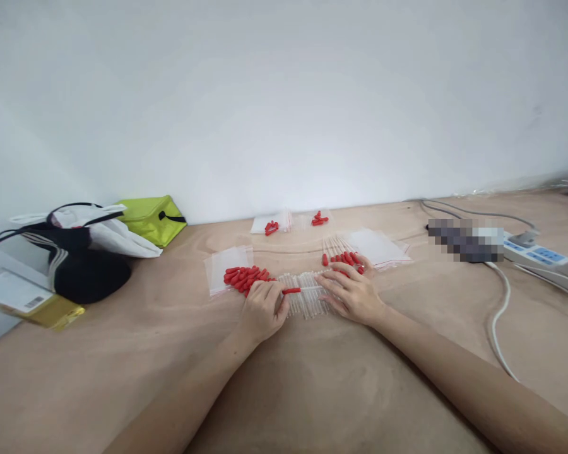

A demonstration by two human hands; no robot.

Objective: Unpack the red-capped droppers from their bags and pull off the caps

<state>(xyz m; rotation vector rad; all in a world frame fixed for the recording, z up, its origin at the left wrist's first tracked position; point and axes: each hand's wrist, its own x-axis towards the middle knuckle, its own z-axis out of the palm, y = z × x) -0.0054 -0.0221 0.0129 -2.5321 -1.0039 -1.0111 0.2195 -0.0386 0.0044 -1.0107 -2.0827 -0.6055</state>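
Note:
My left hand [266,308] is closed, pinching a red rubber bulb [292,291] between thumb and fingers. A clear thin tube [310,288] runs from that bulb toward my right hand [353,295], whose thumb and fingertips close around its far end. Beneath both hands lies a row of similar clear tubes [307,307], side by side on the table. A heap of loose red bulbs [246,277] is just beyond my left hand. Past my right fingers, several droppers [343,257] lie fanned out, red bulbs nearest me; my fingers partly hide them.
Plastic zip bags [376,244] lie around the work, with small red groups [319,219] near the wall. At left are a black cap [92,274], a yellow-green bag [151,217] and a gold packet [47,309]. A power strip [539,252] with a white cable [497,321] sits right.

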